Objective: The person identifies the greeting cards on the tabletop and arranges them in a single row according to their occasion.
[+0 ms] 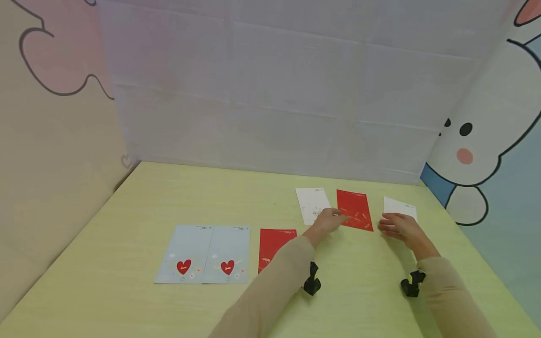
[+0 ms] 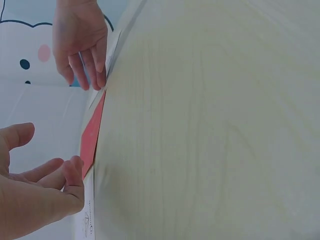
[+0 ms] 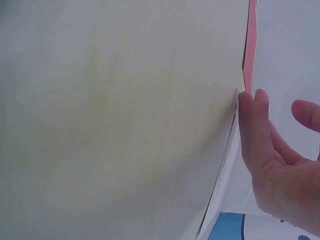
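My left hand (image 1: 326, 222) reaches over the lower right corner of a white card (image 1: 312, 202), its fingertips at the left edge of a red card (image 1: 356, 210). In the left wrist view its fingers are loosely bent and nothing is between them. My right hand (image 1: 403, 230) is at another white card (image 1: 397, 205) on the far right and hides its lower part. The right wrist view shows the right hand's fingers nearly straight, thumb apart, fingertips close to that card's edge; whether they touch it I cannot tell.
Two light blue cards with red hearts (image 1: 203, 249) lie side by side on the left of the pale wooden table (image 1: 127, 300). A second red card (image 1: 274, 241) is partly behind my left sleeve (image 1: 270, 286). A white sheet (image 1: 270, 94) hangs behind the table.
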`<state>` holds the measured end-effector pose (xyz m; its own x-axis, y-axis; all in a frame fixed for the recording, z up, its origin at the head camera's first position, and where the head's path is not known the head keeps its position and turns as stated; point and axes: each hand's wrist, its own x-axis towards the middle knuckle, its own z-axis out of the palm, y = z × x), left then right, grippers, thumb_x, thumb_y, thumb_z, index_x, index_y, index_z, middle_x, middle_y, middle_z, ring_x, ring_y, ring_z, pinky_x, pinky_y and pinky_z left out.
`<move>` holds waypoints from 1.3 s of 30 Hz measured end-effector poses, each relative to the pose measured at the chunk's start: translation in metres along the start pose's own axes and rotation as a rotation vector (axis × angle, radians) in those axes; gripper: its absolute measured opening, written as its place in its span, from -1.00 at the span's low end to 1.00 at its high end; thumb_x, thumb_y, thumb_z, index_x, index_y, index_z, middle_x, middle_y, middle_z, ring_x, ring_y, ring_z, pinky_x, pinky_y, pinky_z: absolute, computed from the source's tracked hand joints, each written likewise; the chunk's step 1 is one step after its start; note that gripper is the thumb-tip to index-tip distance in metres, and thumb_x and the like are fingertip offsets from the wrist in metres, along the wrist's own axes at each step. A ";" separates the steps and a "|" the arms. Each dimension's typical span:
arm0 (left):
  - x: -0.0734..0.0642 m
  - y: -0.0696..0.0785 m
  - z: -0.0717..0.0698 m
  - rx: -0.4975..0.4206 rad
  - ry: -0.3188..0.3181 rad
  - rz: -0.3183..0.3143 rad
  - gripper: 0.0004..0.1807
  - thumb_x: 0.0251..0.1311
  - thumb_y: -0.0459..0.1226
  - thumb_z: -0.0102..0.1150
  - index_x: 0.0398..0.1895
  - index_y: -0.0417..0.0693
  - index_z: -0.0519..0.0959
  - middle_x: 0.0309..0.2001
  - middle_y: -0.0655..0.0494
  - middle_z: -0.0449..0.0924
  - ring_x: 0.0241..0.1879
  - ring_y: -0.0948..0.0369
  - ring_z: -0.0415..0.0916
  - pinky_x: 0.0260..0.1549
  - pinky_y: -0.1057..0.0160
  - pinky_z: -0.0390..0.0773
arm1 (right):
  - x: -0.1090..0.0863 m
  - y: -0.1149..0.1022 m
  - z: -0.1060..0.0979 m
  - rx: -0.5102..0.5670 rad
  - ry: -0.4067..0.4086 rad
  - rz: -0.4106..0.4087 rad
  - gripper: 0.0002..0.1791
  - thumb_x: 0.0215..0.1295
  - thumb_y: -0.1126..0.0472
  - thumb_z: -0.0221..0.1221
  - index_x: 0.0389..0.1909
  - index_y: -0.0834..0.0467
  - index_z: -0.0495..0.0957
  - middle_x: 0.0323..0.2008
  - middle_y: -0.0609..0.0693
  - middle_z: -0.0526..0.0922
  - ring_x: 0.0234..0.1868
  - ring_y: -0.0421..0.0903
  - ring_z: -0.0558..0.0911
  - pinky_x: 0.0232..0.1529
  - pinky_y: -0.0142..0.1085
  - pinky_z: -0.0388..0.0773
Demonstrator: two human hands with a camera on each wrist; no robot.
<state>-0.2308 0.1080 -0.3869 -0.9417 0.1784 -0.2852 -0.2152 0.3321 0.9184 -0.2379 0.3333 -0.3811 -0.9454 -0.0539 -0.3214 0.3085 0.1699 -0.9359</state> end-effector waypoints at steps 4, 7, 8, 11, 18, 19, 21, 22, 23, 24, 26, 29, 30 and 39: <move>0.000 -0.004 0.005 -0.009 -0.005 -0.016 -0.52 0.10 -0.06 0.09 0.06 -0.11 0.43 -0.07 0.10 0.44 -0.09 0.15 0.37 -0.10 0.13 0.35 | -0.001 0.000 0.000 -0.012 -0.006 0.007 -0.38 0.32 0.15 -0.10 0.15 0.56 -0.02 -0.44 -0.09 0.56 -0.40 -0.22 0.59 -0.31 -0.35 0.50; 0.002 -0.007 0.007 -0.010 -0.005 -0.030 -0.52 0.11 -0.06 0.09 0.06 -0.11 0.43 -0.08 0.11 0.43 -0.09 0.16 0.37 -0.10 0.14 0.34 | -0.002 -0.002 0.001 -0.031 -0.004 0.015 -0.36 0.32 0.14 -0.10 0.16 0.57 -0.03 -0.42 -0.08 0.56 -0.40 -0.21 0.59 -0.31 -0.35 0.50; 0.003 -0.007 0.008 -0.008 -0.005 -0.031 -0.52 0.11 -0.06 0.08 0.06 -0.11 0.43 -0.08 0.11 0.44 -0.09 0.16 0.37 -0.11 0.14 0.35 | -0.002 -0.002 0.001 -0.037 -0.001 0.018 -0.37 0.32 0.14 -0.10 0.16 0.56 -0.03 -0.42 -0.08 0.56 -0.39 -0.21 0.59 -0.30 -0.34 0.50; 0.005 -0.008 0.009 -0.002 0.000 -0.026 -0.53 0.12 -0.07 0.08 0.05 -0.13 0.43 -0.10 0.10 0.45 -0.10 0.16 0.38 -0.11 0.15 0.36 | -0.003 -0.002 0.002 -0.055 0.003 0.016 -0.37 0.32 0.13 -0.11 0.16 0.56 -0.03 -0.41 -0.07 0.56 -0.39 -0.21 0.59 -0.29 -0.34 0.50; 0.005 -0.008 0.009 -0.019 0.004 -0.022 -0.53 0.11 -0.08 0.10 0.05 -0.14 0.42 -0.09 0.10 0.45 -0.11 0.16 0.38 -0.12 0.15 0.36 | -0.002 -0.002 0.006 -0.113 0.010 0.004 -0.37 0.33 0.13 -0.14 0.17 0.57 -0.03 -0.35 0.01 0.55 -0.37 -0.20 0.59 -0.28 -0.33 0.50; 0.005 -0.008 0.009 -0.024 0.001 -0.021 -0.52 0.11 -0.08 0.10 0.06 -0.13 0.42 -0.09 0.10 0.45 -0.12 0.16 0.39 -0.12 0.16 0.36 | -0.002 -0.002 0.007 -0.124 0.010 0.006 -0.36 0.33 0.12 -0.14 0.17 0.57 -0.03 -0.33 0.02 0.54 -0.37 -0.21 0.59 -0.28 -0.33 0.50; 0.003 -0.009 0.007 -0.042 -0.009 -0.018 -0.52 0.12 -0.08 0.09 0.07 -0.15 0.41 -0.12 0.10 0.46 -0.16 0.16 0.40 -0.14 0.16 0.37 | -0.001 -0.003 0.010 -0.139 0.013 0.009 -0.35 0.33 0.11 -0.13 0.17 0.57 -0.03 -0.29 0.06 0.53 -0.36 -0.21 0.59 -0.27 -0.33 0.49; 0.003 -0.009 0.006 -0.055 -0.015 -0.012 -0.51 0.12 -0.09 0.09 0.08 -0.16 0.41 -0.15 0.10 0.46 -0.18 0.16 0.40 -0.15 0.16 0.38 | -0.001 -0.003 0.011 -0.145 0.015 0.013 -0.35 0.32 0.11 -0.13 0.17 0.57 -0.03 -0.27 0.08 0.53 -0.36 -0.20 0.59 -0.27 -0.33 0.49; 0.002 -0.010 0.005 -0.069 -0.023 -0.010 -0.51 0.13 -0.09 0.09 0.08 -0.17 0.40 -0.17 0.10 0.47 -0.21 0.16 0.41 -0.16 0.17 0.39 | -0.001 -0.004 0.012 -0.150 0.015 0.016 -0.34 0.32 0.10 -0.12 0.17 0.57 -0.03 -0.26 0.09 0.52 -0.36 -0.20 0.59 -0.27 -0.33 0.49; 0.001 -0.010 0.005 -0.088 -0.029 -0.006 -0.51 0.13 -0.10 0.08 0.08 -0.18 0.39 -0.19 0.10 0.47 -0.23 0.16 0.42 -0.18 0.17 0.40 | -0.001 -0.004 0.013 -0.157 0.016 0.018 -0.33 0.32 0.09 -0.12 0.17 0.57 -0.03 -0.25 0.11 0.52 -0.36 -0.20 0.59 -0.27 -0.33 0.49; 0.000 -0.010 0.004 -0.127 -0.035 0.000 -0.52 0.15 -0.13 0.08 0.09 -0.20 0.38 -0.23 0.09 0.48 -0.25 0.16 0.42 -0.20 0.19 0.41 | -0.001 -0.004 0.014 -0.157 0.018 0.024 -0.33 0.32 0.09 -0.12 0.17 0.57 -0.04 -0.23 0.14 0.51 -0.36 -0.19 0.59 -0.27 -0.33 0.49; 0.001 -0.011 0.005 -0.175 -0.026 -0.005 -0.52 0.15 -0.17 0.08 0.10 -0.24 0.37 -0.25 0.06 0.49 -0.28 0.17 0.43 -0.24 0.21 0.43 | -0.002 -0.005 0.015 -0.155 0.015 0.031 -0.34 0.33 0.11 -0.13 0.18 0.57 -0.05 -0.20 0.20 0.50 -0.37 -0.17 0.60 -0.29 -0.33 0.50; 0.001 -0.011 0.006 -0.186 -0.021 -0.010 -0.52 0.15 -0.19 0.08 0.10 -0.25 0.37 -0.26 0.04 0.50 -0.29 0.17 0.44 -0.26 0.22 0.43 | -0.002 -0.005 0.016 -0.154 0.013 0.033 -0.34 0.33 0.11 -0.13 0.18 0.57 -0.05 -0.18 0.23 0.49 -0.37 -0.16 0.61 -0.29 -0.33 0.50; 0.003 -0.012 0.009 -0.282 -0.016 -0.044 -0.52 0.14 -0.25 0.10 0.11 -0.28 0.35 -0.28 0.02 0.48 -0.35 0.16 0.41 -0.33 0.24 0.43 | 0.003 -0.005 0.022 -0.138 0.059 0.064 -0.36 0.32 0.11 -0.09 0.19 0.53 -0.01 -0.28 0.15 0.54 -0.44 -0.15 0.62 -0.35 -0.35 0.51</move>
<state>-0.2290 0.1132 -0.4011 -0.9259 0.1851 -0.3292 -0.3218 0.0699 0.9442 -0.2396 0.3102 -0.3802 -0.9299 0.0187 -0.3672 0.3551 0.3049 -0.8837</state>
